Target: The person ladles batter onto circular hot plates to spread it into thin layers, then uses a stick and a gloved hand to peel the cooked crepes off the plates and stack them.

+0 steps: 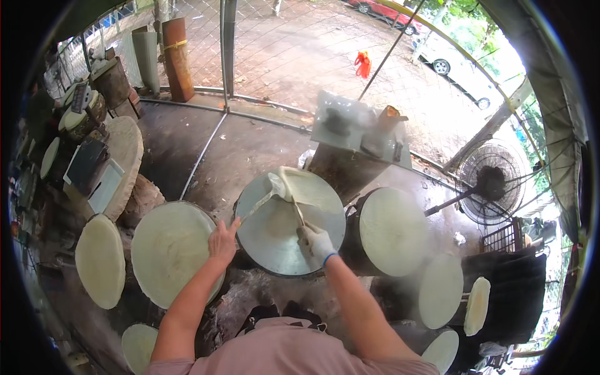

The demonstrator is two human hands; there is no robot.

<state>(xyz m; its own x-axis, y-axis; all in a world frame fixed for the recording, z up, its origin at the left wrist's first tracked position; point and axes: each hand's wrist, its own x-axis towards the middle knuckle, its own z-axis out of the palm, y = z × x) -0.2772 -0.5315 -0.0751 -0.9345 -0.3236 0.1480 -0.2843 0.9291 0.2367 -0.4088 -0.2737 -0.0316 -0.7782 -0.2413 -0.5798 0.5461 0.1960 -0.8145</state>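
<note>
A round metal griddle stands before me, its far right part coated with pale batter. My left hand, bare, holds the handle of a ladle, whose batter-smeared bowl is over the far part of the griddle. My right hand, in a white glove with a blue cuff, grips a thin-handled spreader that reaches to the batter's edge. Left of this griddle, a second round one is covered by a pale batter sheet. To the right is another coated round griddle, with steam at its edge.
More coated rounds stand at far left and lower right. Beyond the griddle is a stand with a plastic-covered top. A wire-caged fan is at right, a large round board at left, and a chain-link fence ahead.
</note>
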